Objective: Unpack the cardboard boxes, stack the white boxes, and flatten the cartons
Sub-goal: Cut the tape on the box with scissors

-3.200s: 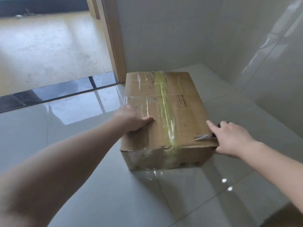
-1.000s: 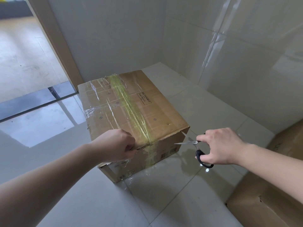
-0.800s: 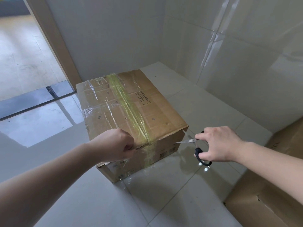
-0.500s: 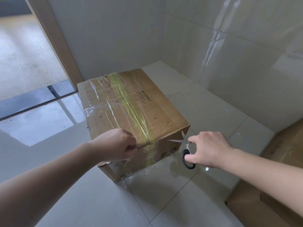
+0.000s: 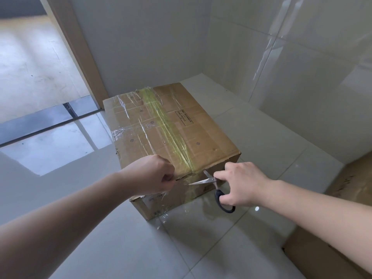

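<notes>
Here, apparently scissor-gripping right hand [image 5: 242,184].

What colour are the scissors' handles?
Black, on the metal-bladed scissors in the right hand; head view.

A sealed cardboard box [image 5: 173,137] stands on the glossy tiled floor [image 5: 221,238], near a wall corner. A strip of yellowish tape [image 5: 167,127] runs along its top seam. The left hand [image 5: 151,175] is closed in a fist on the near top edge. The right hand [image 5: 241,184] holds scissors [image 5: 213,186] with black handles; the blades are open at the tape on the near edge. Another cardboard box [image 5: 342,198] lies at the right.
</notes>
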